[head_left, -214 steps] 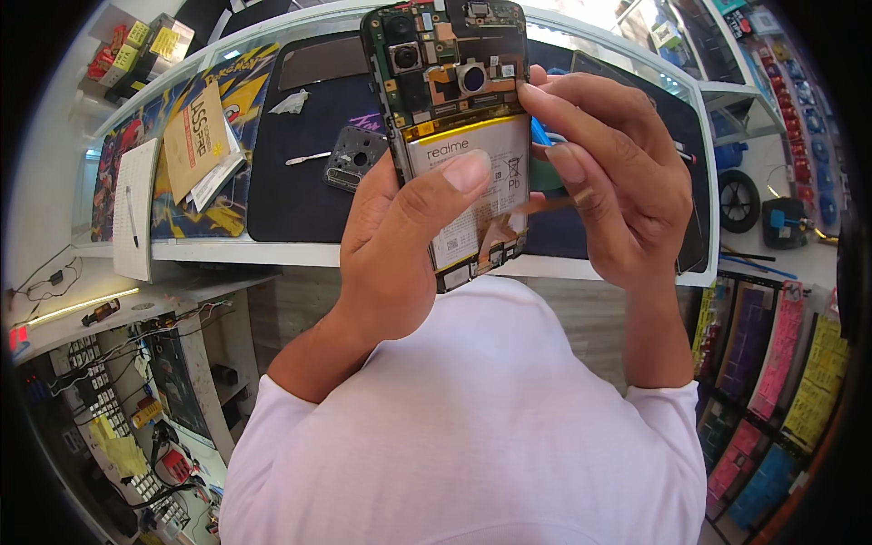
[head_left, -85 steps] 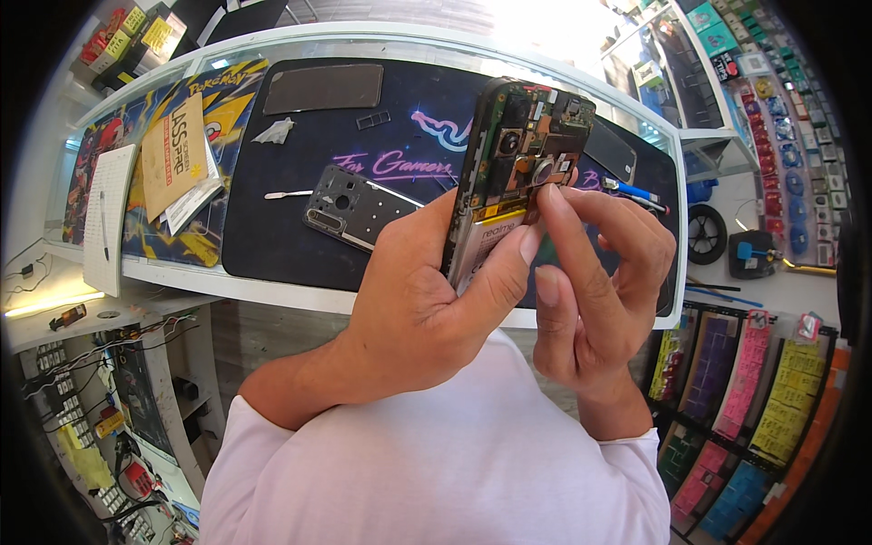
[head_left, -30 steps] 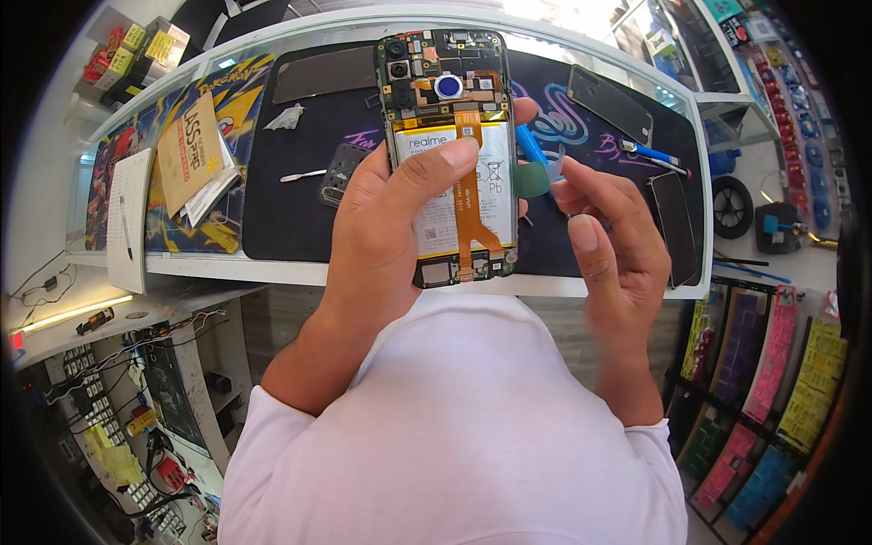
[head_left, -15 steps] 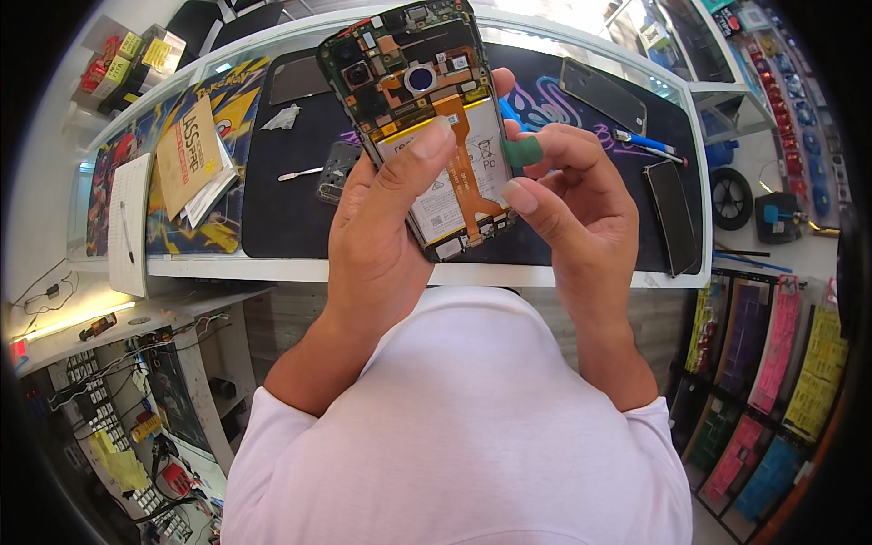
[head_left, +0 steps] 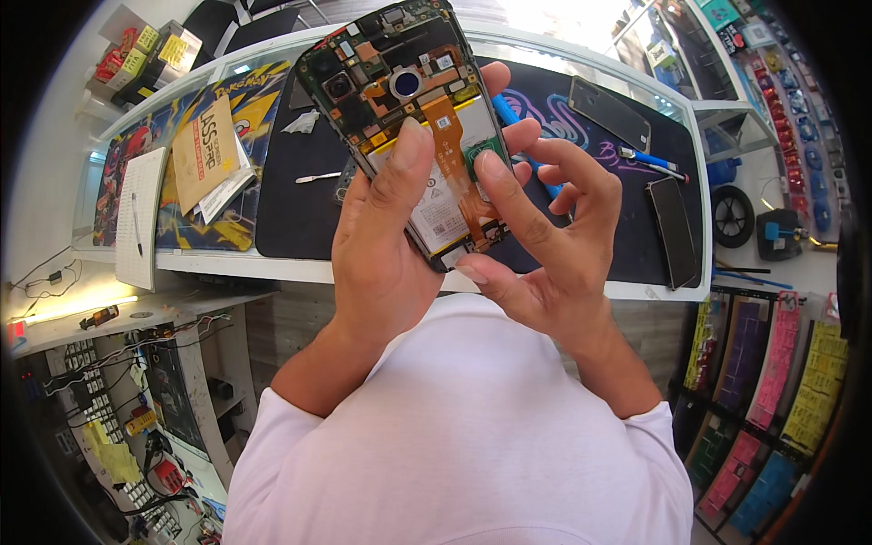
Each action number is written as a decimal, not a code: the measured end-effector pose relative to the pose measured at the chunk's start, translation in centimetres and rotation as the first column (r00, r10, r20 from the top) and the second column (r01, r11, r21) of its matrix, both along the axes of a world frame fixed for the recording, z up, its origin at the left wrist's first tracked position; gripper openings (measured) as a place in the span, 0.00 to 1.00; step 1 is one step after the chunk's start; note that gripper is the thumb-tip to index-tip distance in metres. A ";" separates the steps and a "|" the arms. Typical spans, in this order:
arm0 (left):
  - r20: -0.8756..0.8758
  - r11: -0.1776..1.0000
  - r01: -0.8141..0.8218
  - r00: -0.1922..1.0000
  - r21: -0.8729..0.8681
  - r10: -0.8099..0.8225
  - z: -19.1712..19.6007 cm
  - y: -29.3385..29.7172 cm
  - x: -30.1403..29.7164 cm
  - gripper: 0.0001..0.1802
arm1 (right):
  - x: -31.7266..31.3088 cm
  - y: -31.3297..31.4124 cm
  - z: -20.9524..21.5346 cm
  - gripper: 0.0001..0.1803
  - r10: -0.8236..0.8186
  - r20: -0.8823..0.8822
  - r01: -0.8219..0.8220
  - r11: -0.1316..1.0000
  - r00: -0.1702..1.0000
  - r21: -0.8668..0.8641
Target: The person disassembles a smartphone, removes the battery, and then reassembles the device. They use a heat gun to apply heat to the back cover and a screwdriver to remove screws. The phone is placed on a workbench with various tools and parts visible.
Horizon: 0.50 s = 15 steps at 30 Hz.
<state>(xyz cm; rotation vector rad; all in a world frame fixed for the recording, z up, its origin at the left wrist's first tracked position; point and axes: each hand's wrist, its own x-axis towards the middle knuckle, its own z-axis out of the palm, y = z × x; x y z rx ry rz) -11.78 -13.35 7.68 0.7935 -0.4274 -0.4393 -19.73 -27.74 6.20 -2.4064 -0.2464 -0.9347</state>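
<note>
My left hand (head_left: 386, 227) is closed around an opened smartphone (head_left: 363, 113), its thumb across the front and fingertips showing past the right edge. Bare circuit boards and camera modules fill the phone's upper half. Below them is a white battery (head_left: 438, 218), crossed by an orange flex cable (head_left: 446, 136). A green flap (head_left: 472, 153) lies on the battery beside the cable. The index fingertip of my right hand (head_left: 572, 254) touches this flap, its thumb apart near the phone's lower end and its other fingers partly bent.
On the dark mat (head_left: 300, 218) are a black phone (head_left: 670, 232), a grey phone panel (head_left: 609, 113), a blue pen-like tool (head_left: 647, 159) and a metal spatula (head_left: 318, 177). At left lie a brown envelope (head_left: 202, 150) and a notebook (head_left: 136, 222) with a pen.
The green flap, earlier raised past the phone's right edge between my right fingers, now lies on the battery. My right index finger has moved left onto it. The phone has shifted slightly left.
</note>
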 end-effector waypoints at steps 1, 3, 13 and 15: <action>-0.003 1.000 0.002 1.000 -0.003 -0.002 0.1 0.0 0.0 0.32 | 0.0 -0.1 0.2 0.36 -0.001 -0.010 0.001 0.999 1.000 -0.033; -0.014 1.000 0.007 1.000 -0.009 -0.007 0.1 0.0 0.0 0.32 | 0.0 -0.4 0.5 0.38 0.004 -0.025 -0.006 0.994 1.000 -0.113; -0.027 1.000 -0.017 0.999 -0.012 0.017 -0.1 0.5 -0.1 0.35 | 0.4 0.4 0.5 0.43 0.025 -0.014 -0.028 0.967 1.000 -0.255; -0.026 1.000 -0.017 1.000 -0.013 0.016 -0.2 0.6 -0.2 0.35 | 0.3 0.7 0.5 0.42 0.044 -0.017 -0.047 0.975 0.999 -0.215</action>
